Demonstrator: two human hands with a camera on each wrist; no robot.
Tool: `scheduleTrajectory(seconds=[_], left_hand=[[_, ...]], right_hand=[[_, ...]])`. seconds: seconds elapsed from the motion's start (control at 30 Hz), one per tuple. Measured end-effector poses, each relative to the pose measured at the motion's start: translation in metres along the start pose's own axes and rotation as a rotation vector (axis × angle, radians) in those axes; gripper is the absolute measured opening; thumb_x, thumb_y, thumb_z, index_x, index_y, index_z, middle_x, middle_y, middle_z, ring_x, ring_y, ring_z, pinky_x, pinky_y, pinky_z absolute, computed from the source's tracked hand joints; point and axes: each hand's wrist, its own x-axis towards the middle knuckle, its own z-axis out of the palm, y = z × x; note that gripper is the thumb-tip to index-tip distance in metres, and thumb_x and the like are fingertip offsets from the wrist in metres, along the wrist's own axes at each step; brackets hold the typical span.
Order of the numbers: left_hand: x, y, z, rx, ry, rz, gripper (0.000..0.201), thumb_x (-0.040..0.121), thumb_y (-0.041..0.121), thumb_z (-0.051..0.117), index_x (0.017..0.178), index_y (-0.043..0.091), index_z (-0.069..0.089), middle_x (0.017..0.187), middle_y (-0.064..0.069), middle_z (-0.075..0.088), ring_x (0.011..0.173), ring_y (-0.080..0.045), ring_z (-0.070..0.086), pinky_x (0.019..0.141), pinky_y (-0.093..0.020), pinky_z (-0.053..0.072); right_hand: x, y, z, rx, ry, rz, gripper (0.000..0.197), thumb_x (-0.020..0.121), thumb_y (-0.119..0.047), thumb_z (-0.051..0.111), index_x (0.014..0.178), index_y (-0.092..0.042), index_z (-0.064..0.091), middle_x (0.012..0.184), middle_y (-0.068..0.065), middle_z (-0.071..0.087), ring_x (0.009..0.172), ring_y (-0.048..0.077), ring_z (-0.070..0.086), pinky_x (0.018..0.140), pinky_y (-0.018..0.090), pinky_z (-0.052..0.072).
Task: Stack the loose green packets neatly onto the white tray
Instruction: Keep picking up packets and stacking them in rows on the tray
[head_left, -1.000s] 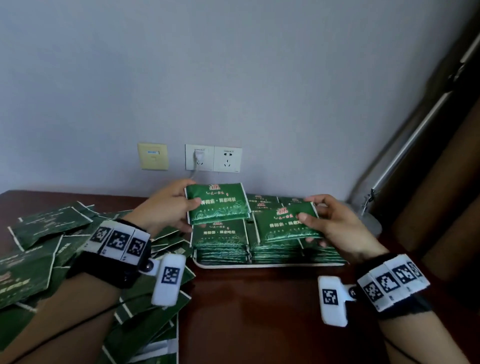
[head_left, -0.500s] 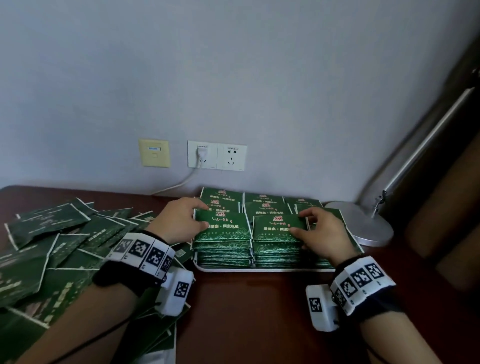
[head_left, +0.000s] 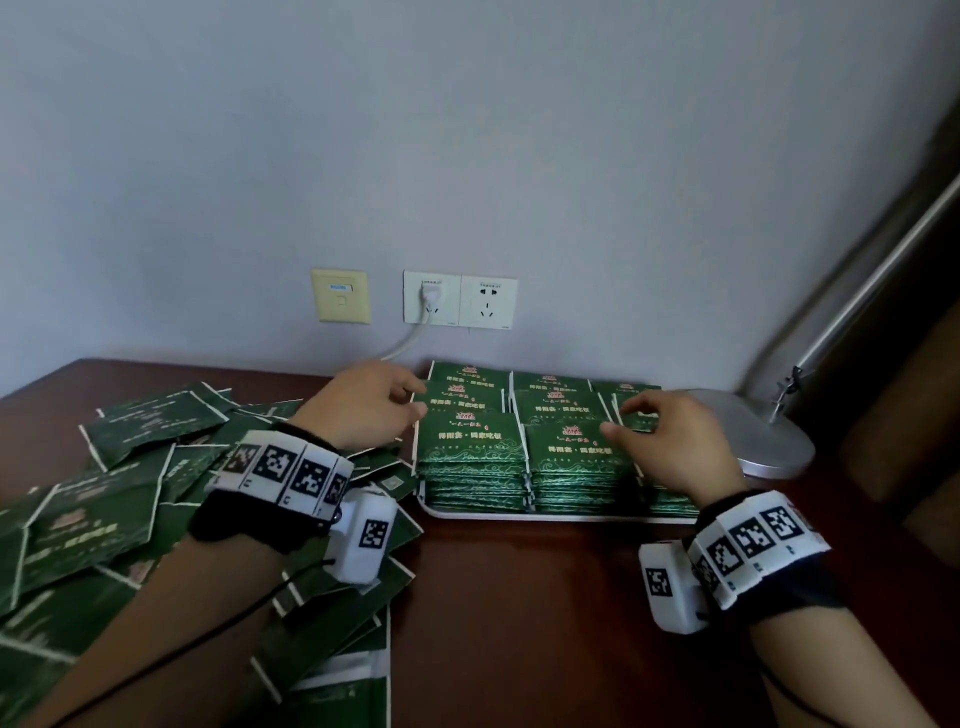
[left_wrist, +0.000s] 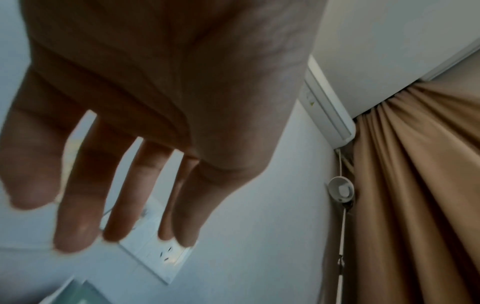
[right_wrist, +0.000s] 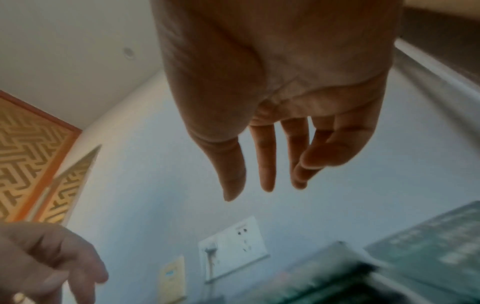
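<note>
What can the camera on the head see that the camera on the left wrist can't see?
Only the head view shows the white tray with its neat stacks of green packets, the messy pile of loose packets on the left, the brown table, the right hand and the silver lamp base.

Only the left wrist view shows the palm side with straight, empty fingers, a tan curtain and a white air conditioner.

Both show the left hand and the wall sockets.
</note>
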Motion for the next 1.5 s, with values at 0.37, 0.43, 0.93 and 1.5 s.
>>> scheduleTrajectory(seconds=[0.37, 0.43, 0.93, 1.5], left_hand=[[-0.043, -0.042, -0.015, 0.329, -0.523, 0.038, 0.06, 0.079, 0.031, 0.081, 0.134, 0.032, 0.058, 0.116, 0.007, 0.065, 0.094, -0.01, 0.062, 0.081, -0.027, 0.047], [-0.04, -0.046, -0.012, 0.353, -0.579, 0.03, 0.074, 0.08, 0.034, 0.081, 0.144, 0.036, 0.045, 0.129, 0.002, 0.06, 0.099, -0.012, 0.057, 0.085, -0.028, 0.044], [-0.026, -0.046, 0.012, 0.442, -0.824, 0.158, 0.108, 0.069, 0.042, 0.077, 0.153, 0.05, 0.01, 0.159, 0.021, 0.013, 0.146, -0.017, 0.021, 0.116, -0.044, 0.031], [-0.047, -0.026, -0.031, 0.12, -0.207, 0.31, 0.015, 0.085, 0.031, 0.076, 0.077, 0.025, 0.066, 0.081, 0.013, 0.071, 0.073, 0.002, 0.065, 0.07, -0.027, 0.051]], right_hand=[[-0.085, -0.112, 0.033, 0.034, -0.813, -0.331, 0.034, 0.079, -0.049, 0.077, 0.106, -0.03, 0.073, 0.087, -0.015, 0.073, 0.08, 0.0, 0.067, 0.078, 0.024, 0.054], [-0.095, -0.122, 0.053, 0.024, -0.888, -0.292, 0.034, 0.08, -0.045, 0.077, 0.109, -0.027, 0.071, 0.082, -0.015, 0.071, 0.075, 0.001, 0.066, 0.075, 0.026, 0.057], [-0.104, -0.142, 0.103, 0.308, -0.968, 0.052, 0.015, 0.091, -0.006, 0.067, 0.098, -0.009, 0.054, 0.087, 0.012, 0.066, 0.063, 0.013, 0.066, 0.051, 0.023, 0.055], [-0.091, -0.107, 0.049, 0.531, -0.511, 0.008, 0.024, 0.06, -0.015, 0.065, 0.084, -0.02, 0.061, 0.062, -0.003, 0.057, 0.052, 0.012, 0.05, 0.058, 0.034, 0.042]])
